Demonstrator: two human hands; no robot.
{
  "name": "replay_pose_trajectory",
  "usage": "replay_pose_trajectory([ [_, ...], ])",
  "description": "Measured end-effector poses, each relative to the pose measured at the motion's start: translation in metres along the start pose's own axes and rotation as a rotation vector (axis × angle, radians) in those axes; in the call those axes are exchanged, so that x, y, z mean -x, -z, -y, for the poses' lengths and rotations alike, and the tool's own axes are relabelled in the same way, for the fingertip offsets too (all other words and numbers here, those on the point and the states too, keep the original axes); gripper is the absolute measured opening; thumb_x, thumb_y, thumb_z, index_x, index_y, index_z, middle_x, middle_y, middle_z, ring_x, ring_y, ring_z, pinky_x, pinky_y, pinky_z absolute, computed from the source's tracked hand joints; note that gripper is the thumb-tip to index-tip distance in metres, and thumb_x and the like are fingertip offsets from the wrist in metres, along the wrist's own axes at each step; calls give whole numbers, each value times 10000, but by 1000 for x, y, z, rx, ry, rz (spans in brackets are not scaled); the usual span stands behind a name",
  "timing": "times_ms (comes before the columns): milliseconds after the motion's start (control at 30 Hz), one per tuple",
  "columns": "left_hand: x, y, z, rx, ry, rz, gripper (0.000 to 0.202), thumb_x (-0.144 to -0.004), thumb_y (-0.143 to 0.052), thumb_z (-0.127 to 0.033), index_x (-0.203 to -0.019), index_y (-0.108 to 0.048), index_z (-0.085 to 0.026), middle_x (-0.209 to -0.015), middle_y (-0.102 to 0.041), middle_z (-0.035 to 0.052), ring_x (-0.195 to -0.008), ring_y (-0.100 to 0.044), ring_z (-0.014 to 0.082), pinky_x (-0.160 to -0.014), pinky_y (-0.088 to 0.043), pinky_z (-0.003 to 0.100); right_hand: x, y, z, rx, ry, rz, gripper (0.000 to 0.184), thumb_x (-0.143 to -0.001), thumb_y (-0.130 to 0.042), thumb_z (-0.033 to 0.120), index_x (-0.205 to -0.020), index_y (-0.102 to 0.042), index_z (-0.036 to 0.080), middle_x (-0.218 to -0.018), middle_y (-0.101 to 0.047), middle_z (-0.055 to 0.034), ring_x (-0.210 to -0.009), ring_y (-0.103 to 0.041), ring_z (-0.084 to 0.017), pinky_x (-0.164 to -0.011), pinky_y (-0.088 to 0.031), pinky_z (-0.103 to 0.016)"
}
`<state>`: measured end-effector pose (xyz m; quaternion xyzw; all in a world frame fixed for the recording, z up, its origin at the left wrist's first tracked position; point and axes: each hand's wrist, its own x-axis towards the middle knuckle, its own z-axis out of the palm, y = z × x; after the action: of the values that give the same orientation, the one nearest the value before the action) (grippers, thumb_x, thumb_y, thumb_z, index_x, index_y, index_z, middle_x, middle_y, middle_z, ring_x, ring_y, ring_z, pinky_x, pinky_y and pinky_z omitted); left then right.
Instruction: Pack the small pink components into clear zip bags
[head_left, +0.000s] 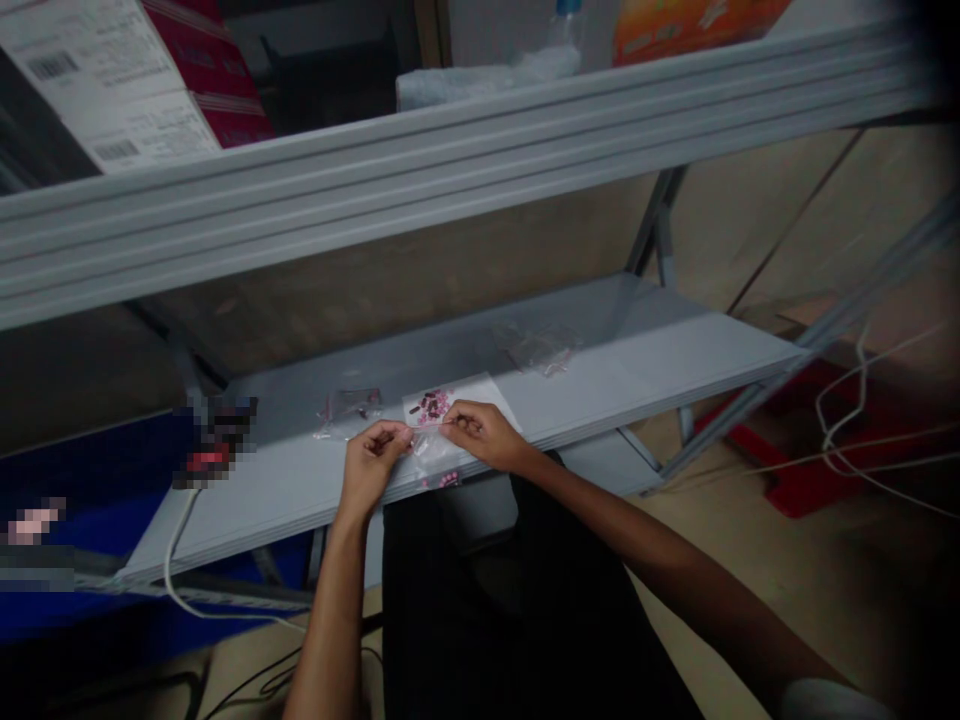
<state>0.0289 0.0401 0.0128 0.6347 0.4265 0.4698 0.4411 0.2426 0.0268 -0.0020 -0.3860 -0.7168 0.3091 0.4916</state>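
A small clear plastic bag (431,458) hangs at the shelf's front edge, with a few pink beads (448,480) at its bottom. My left hand (367,465) pinches the bag's upper left edge between thumb and fingers. On the other side, my right hand (484,436) is closed on its upper right edge. Just behind the bag, pink and dark brown pieces (430,405) lie in a loose cluster on a white sheet (491,393). Part of the sheet is hidden by my right hand.
Another clear bag (352,403) with small dark bits lies left on the grey shelf (622,385). Crumpled clear bags (540,345) rest farther back. A beam (450,150) crosses above, with boxes (112,80) over it. A white cable (176,545) hangs at left.
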Motion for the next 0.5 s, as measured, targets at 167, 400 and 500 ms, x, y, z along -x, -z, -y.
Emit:
replay_pose_trajectory([
  [167, 0, -1, -5, -67, -55, 20, 203, -815, -697, -361, -777, -655, -166, -661, -597, -13, -638, -538, 126, -643, -400, 229, -2, -3, 4, 43, 79, 4, 214, -921, -564, 324, -783, -595, 165, -727, -524, 13, -604, -434, -100, -566, -333, -220],
  [400, 2, -1, -5, -102, -26, 95, 209, -790, -723, -367, -846, -687, -169, -790, -661, 22, -711, -568, 143, -671, -414, 237, 1, -1, 6, -10, 114, -1, 162, -913, -557, 257, -785, -588, 163, -751, -533, 9, -620, -446, -100, -567, -336, -219],
  [500, 2, -1, -2, -144, -30, 70, 204, -783, -731, -361, -800, -684, -164, -759, -666, 22, -694, -570, 142, -656, -413, 235, 0, -3, 5, 8, 105, 8, 118, -891, -574, 229, -804, -606, 156, -748, -544, 13, -605, -444, -92, -568, -341, -214],
])
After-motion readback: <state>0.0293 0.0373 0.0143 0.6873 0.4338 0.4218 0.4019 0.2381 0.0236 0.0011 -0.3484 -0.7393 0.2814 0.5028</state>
